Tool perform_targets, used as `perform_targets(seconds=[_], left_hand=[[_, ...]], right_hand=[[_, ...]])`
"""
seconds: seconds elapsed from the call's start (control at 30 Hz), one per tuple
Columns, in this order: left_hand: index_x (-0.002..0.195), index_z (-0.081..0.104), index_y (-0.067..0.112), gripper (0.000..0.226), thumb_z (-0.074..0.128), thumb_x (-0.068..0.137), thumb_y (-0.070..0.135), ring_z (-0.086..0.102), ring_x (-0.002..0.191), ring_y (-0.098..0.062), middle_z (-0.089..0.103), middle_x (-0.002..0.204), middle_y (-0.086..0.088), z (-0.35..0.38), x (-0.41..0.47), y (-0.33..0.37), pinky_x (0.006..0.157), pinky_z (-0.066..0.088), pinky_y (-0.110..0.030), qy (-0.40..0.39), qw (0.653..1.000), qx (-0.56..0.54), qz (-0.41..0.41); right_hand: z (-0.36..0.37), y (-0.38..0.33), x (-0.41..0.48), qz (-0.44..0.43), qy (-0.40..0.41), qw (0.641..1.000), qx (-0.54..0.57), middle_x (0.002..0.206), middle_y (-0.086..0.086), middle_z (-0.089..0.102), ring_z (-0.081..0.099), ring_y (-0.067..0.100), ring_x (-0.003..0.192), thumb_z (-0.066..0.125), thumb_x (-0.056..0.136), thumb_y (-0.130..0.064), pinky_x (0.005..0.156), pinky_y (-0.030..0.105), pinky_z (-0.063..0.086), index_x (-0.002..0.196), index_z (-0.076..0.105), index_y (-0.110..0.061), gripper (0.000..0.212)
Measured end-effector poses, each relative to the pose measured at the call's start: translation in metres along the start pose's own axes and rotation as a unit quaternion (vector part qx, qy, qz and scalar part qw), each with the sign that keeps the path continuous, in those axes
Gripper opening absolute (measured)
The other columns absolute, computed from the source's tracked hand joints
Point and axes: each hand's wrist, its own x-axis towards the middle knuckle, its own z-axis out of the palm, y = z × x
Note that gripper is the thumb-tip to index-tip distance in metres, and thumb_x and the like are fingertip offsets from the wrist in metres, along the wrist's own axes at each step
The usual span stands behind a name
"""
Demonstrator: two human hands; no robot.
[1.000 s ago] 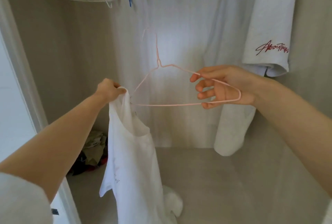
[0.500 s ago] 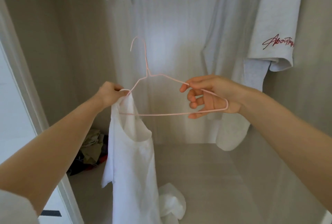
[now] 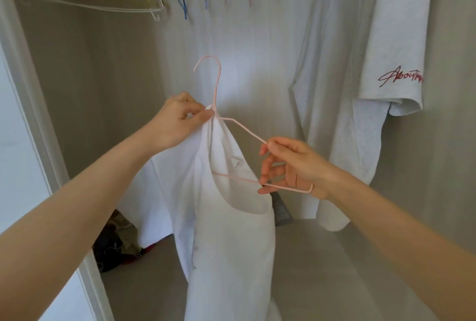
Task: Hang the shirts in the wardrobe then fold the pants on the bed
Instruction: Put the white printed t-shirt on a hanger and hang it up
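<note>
Both hands grip pink hanger (image 3: 239, 132) (half inside white shirt (image 3: 231, 230)).

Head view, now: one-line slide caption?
Left hand pinches white shirt at pink hanger neck; right hand holds the hanger's end, inside the wardrobe.

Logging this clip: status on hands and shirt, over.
Left hand pinches white fabric shirt against thin pink wire hanger at its neck. Right hand grips its right end. Shirt partly on, not yet hung. Nothing obstructing.
</note>
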Motion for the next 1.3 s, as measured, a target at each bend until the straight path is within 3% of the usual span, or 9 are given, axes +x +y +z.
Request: perform_targets(seconds=[0.17,0.33,0.5,0.6,0.73,0.93,1.0,1.1,1.3], left_hand=[[0.078,0.052,-0.001,0.038,0.055,0.099,0.03,0.03,0.061,-0.009,0.035,0.069,-0.004,0.001,-0.004,0.01,0.054,0.024,-0.023,0.009,0.998,-0.051,0.019],[0.085,0.059,-0.001,0.035,0.057,0.099,0.031,0.036,0.067,-0.019,0.042,0.074,-0.009,-0.003,-0.007,0.014,0.06,0.028,-0.031,0.038,0.988,-0.148,0.016],[0.09,0.057,-0.007,0.04,0.054,0.1,0.031,0.038,0.063,-0.012,0.043,0.075,-0.008,-0.011,-0.002,0.017,0.057,0.029,-0.024,0.061,0.978,-0.197,0.024],[0.089,0.056,-0.009,0.042,0.056,0.099,0.032,0.041,0.067,-0.018,0.044,0.076,-0.01,-0.011,-0.002,0.015,0.062,0.032,-0.028,0.063,0.975,-0.213,0.016],[0.094,0.06,-0.009,0.039,0.058,0.098,0.03,0.047,0.074,-0.019,0.052,0.083,-0.012,-0.016,-0.002,0.001,0.067,0.039,-0.03,0.104,0.968,-0.229,-0.017],[0.085,0.059,-0.006,0.046,0.064,0.093,0.039,0.042,0.071,-0.018,0.048,0.077,-0.007,-0.029,-0.005,-0.037,0.068,0.033,-0.033,0.122,0.977,-0.155,-0.078],[0.084,0.059,-0.006,0.045,0.064,0.094,0.038,0.04,0.07,-0.018,0.046,0.075,-0.008,-0.029,-0.004,-0.044,0.067,0.033,-0.033,0.109,0.983,-0.123,-0.084],[0.074,0.061,0.004,0.035,0.062,0.095,0.032,0.035,0.056,-0.009,0.042,0.06,0.007,-0.022,-0.002,-0.041,0.052,0.03,-0.024,0.093,0.989,-0.072,-0.084],[0.065,0.047,0.009,0.043,0.06,0.096,0.036,0.026,0.054,-0.009,0.03,0.06,0.006,-0.005,0.01,-0.011,0.058,0.021,-0.032,0.057,0.997,-0.056,-0.02]], right_hand=[[-0.007,0.0,0.003,0.026,-0.059,0.993,0.097,0.095,0.02,0.067,0.065,0.035,0.1,0.047,0.094,-0.039,0.086,0.061,0.052,0.095,0.065,-0.005,0.038],[-0.032,0.013,0.013,0.08,-0.096,0.976,0.181,0.132,0.023,0.057,0.048,0.039,0.126,0.037,0.093,-0.055,0.113,0.056,0.029,0.112,0.068,0.0,0.066],[-0.015,0.033,0.015,0.014,-0.049,0.991,-0.122,0.124,0.006,0.067,0.059,0.015,0.117,0.058,0.092,-0.013,0.104,0.031,0.041,0.118,0.067,-0.013,0.027],[-0.002,0.04,0.016,-0.036,-0.074,0.895,-0.439,0.124,-0.006,0.062,0.052,0.006,0.119,0.062,0.086,-0.005,0.098,0.01,0.034,0.122,0.064,-0.019,0.039],[-0.015,0.042,0.018,-0.054,-0.035,0.711,-0.701,0.135,0.004,0.051,0.032,0.016,0.136,0.056,0.092,-0.031,0.106,0.037,0.018,0.118,0.062,-0.016,0.031],[-0.054,0.012,0.021,-0.08,0.022,0.74,-0.668,0.118,-0.011,0.061,0.034,0.009,0.132,0.051,0.095,-0.045,0.107,0.04,0.022,0.109,0.064,-0.031,0.024],[-0.062,-0.003,0.022,-0.111,0.026,0.756,-0.645,0.094,-0.012,0.063,0.053,0.001,0.098,0.048,0.096,-0.045,0.089,0.032,0.04,0.095,0.06,-0.028,0.021],[-0.061,-0.026,0.023,-0.147,0.037,0.774,-0.615,0.064,-0.01,0.048,0.044,0.003,0.06,0.048,0.1,-0.031,0.059,0.019,0.034,0.076,0.048,-0.019,0.026],[-0.038,-0.055,0.039,-0.162,0.039,0.798,-0.579,0.071,-0.008,0.05,0.045,0.0,0.063,0.042,0.102,-0.025,0.06,0.014,0.034,0.091,0.051,-0.012,0.019]])
